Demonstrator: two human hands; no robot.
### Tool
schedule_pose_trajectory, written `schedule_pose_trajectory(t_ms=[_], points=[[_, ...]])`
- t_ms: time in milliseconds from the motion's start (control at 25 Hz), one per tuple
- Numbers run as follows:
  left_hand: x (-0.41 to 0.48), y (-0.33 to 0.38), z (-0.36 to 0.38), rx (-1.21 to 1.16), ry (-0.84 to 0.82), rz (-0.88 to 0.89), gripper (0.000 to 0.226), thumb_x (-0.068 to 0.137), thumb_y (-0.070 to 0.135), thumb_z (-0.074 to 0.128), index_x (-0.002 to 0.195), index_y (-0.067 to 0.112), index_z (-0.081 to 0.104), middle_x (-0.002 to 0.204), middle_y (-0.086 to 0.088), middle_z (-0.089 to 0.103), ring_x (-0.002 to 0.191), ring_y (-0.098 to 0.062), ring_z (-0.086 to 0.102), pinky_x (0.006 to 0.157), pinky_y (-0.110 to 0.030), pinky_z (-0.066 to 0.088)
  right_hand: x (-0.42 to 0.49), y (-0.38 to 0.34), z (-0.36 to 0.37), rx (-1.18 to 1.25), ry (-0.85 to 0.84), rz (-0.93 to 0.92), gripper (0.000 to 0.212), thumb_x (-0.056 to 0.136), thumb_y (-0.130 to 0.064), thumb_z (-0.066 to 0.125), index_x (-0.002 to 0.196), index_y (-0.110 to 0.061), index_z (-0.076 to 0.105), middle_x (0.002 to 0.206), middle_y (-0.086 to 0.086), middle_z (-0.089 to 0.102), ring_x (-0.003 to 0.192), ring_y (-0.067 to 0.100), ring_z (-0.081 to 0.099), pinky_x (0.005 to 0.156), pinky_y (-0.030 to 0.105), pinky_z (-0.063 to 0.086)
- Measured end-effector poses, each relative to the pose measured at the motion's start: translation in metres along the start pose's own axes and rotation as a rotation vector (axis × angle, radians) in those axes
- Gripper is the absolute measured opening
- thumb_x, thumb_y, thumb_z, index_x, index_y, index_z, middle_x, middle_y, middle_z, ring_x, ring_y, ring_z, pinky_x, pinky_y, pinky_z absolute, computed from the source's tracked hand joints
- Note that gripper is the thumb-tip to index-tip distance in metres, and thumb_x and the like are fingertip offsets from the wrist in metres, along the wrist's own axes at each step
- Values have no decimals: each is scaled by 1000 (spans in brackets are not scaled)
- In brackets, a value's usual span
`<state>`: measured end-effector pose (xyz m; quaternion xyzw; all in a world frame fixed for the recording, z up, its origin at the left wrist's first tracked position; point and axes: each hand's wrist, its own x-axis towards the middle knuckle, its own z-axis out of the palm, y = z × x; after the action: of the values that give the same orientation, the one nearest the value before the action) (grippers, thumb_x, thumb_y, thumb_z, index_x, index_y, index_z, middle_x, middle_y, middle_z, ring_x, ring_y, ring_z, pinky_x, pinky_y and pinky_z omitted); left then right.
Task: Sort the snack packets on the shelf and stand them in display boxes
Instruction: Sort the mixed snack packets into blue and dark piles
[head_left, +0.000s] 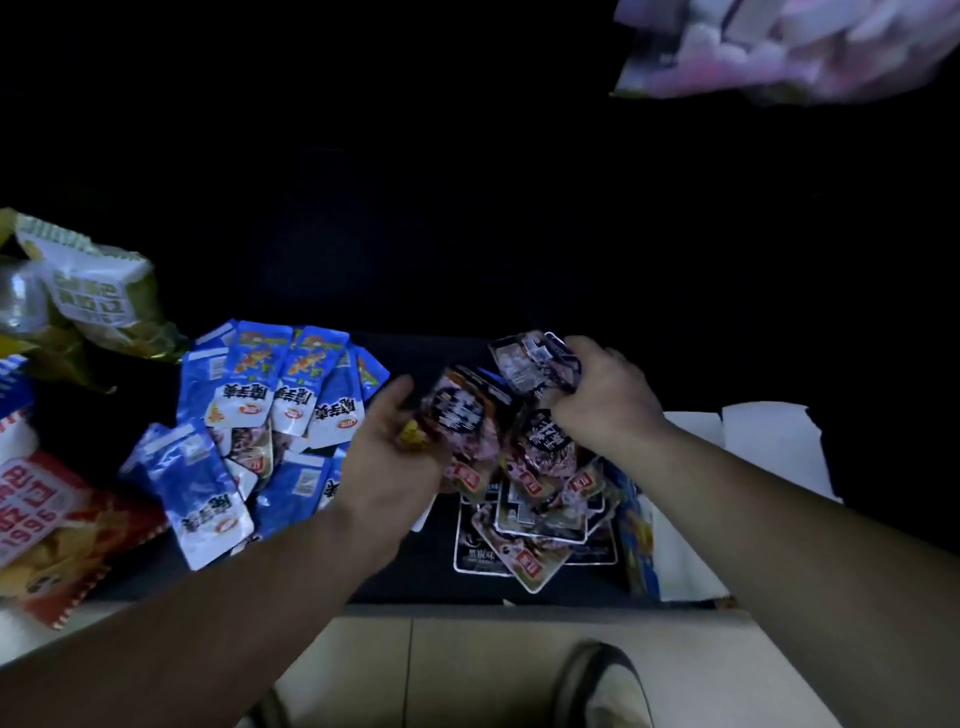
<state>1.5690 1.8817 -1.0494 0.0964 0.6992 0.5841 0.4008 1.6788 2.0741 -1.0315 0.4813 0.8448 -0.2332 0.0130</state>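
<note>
bunching dark packets within left grip, right grip.

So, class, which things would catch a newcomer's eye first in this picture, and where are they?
At centre, the left hand and right hand each grip dark packets above a heap of them. Then comes the spread of bright blue packets to their left, and a red crisp bag at the lower-left edge.
</note>
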Motion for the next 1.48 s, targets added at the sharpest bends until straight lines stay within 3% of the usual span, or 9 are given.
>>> schedule_pose_trajectory(t_ms=[120,280,480,600,800,1000,1120,1320,1480], points=[[7,-19,8,275,-290,-68,86,82,16,82,153,32,35,134,20,56,122,-6,56,104,-33,47,-12,-7,13,111,-59,-134,63,98,-47,59,156,-39,34,159,-1,37,143,28,41,110,47,45],[2,-37,-33,741,-284,182,55,92,25,65,144,34,48,146,13,47,135,-8,46,104,-24,42,-38,-21,50,-132,-450,-294,64,99,-58,52,157,-47,27,171,-6,10,158,25,1,126,51,17],[-13,-85,-96,1564,-303,126,69,96,54,41,155,51,4,165,5,-25,151,-31,-25,121,-63,-2,-42,-34,71,-517,-359,-278,56,97,-54,54,146,-28,46,156,7,25,150,32,10,121,65,12],[-11,-98,-110,1480,-325,101,71,95,60,37,151,58,-7,163,5,-31,148,-30,-33,118,-66,-3,-37,-51,74,-607,-253,-329,53,97,-50,55,142,-22,49,154,9,23,149,33,11,121,65,9],[1,-90,-144,1334,-189,406,63,84,61,39,147,50,37,169,1,9,155,-30,1,114,-69,22,-24,-88,107,-353,-391,-395,92,90,-68,58,162,-36,10,170,6,-14,156,34,-16,126,54,3],[5,-90,-195,1456,-67,68,102,65,87,31,153,55,-10,161,-1,-33,150,-37,-27,122,-60,1,-25,-102,158,-474,-507,-276,135,66,-93,58,156,-39,-27,162,9,-40,146,41,-38,121,61,-15],[14,-89,-191,1486,-132,78,108,61,91,27,155,50,-7,164,-9,-28,147,-43,-30,122,-58,0,-33,-105,175,-551,-428,-362,131,69,-99,39,157,-29,-29,161,17,-39,147,43,-36,122,58,-14],[19,-102,-163,1519,-12,140,95,84,78,42,160,37,1,167,-13,-15,149,-46,-22,122,-57,0,-30,-96,160,-602,-402,-318,123,61,-106,15,151,-40,-35,160,13,-43,151,46,-27,118,71,-6],[25,-101,-152,1325,-96,505,75,85,49,56,153,26,36,167,-10,16,154,-37,13,117,-57,31,-27,-79,139,-661,-371,-258,132,57,-108,12,154,-31,-34,163,19,-34,153,43,-23,119,68,-7]])
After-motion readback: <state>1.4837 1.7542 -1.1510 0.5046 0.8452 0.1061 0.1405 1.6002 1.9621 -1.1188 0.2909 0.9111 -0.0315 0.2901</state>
